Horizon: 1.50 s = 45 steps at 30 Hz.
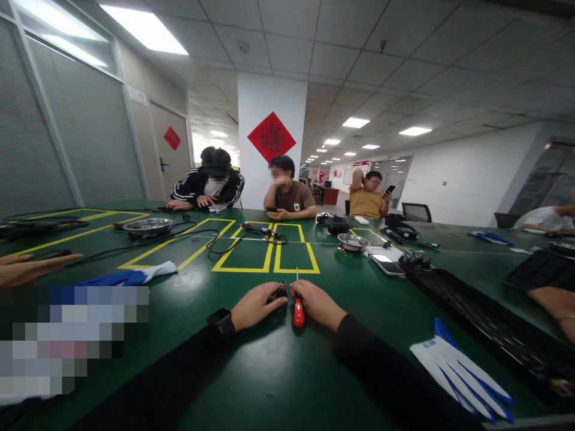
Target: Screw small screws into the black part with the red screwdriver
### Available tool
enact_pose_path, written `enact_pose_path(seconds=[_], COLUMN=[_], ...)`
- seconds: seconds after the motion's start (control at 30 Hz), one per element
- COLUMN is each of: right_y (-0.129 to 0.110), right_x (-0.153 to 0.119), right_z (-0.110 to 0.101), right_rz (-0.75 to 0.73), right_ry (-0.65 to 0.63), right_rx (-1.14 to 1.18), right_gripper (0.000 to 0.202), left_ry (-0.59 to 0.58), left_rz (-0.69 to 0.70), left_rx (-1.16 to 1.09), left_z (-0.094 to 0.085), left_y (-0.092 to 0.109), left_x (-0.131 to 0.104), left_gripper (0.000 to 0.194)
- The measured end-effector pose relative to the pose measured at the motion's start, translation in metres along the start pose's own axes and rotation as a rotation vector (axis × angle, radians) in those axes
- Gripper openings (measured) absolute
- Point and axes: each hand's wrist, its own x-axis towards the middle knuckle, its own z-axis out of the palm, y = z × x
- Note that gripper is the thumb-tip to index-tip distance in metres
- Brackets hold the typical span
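Note:
My left hand (255,306), with a dark watch on its wrist, is closed around a small black cylindrical piece with a metal tip (282,288). Its lower part is partly hidden by the fingers. Close beside it, my right hand (318,303) grips a screwdriver (299,315) with a red handle. The handle's rounded end points toward me, and the thin metal shaft points away across the green table (269,377). The two hands are near each other, low over the tabletop, and the black piece and the screwdriver appear apart.
Yellow tape rectangles (242,270) mark the table ahead, with a black cable (258,229) across them. Metal bowls (147,225) stand left and right. A phone (387,265), a long black tray (476,323) and a white-blue glove (458,365) lie rightward. Several people sit around.

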Motion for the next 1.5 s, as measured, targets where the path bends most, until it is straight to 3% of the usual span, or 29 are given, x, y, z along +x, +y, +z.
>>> enact_pose_path(seconds=[0.23, 0.47, 1.2, 1.5], right_y=[-0.0022, -0.0058, -0.0091, -0.0060], right_x=[0.0004, -0.0003, -0.0006, -0.0007], right_z=[0.0019, -0.0019, -0.0018, 0.0040], right_rz=[0.059, 0.001, 0.018, 0.151], right_ry=[0.011, -0.013, -0.003, 0.225], right_rx=[0.047, 0.027, 0.031, 0.111], right_gripper=[0.028, 0.032, 0.029, 0.027], left_ry=[-0.011, -0.005, -0.012, -0.001], left_rz=[-0.015, -0.014, -0.014, -0.059], left_rx=[0.008, 0.014, 0.002, -0.126], left_z=[-0.0009, -0.0013, -0.0009, 0.0021], left_y=[0.0010, 0.0026, 0.0019, -0.0009], left_x=[0.0005, 0.0001, -0.0002, 0.0000], left_gripper=[0.030, 0.030, 0.031, 0.036])
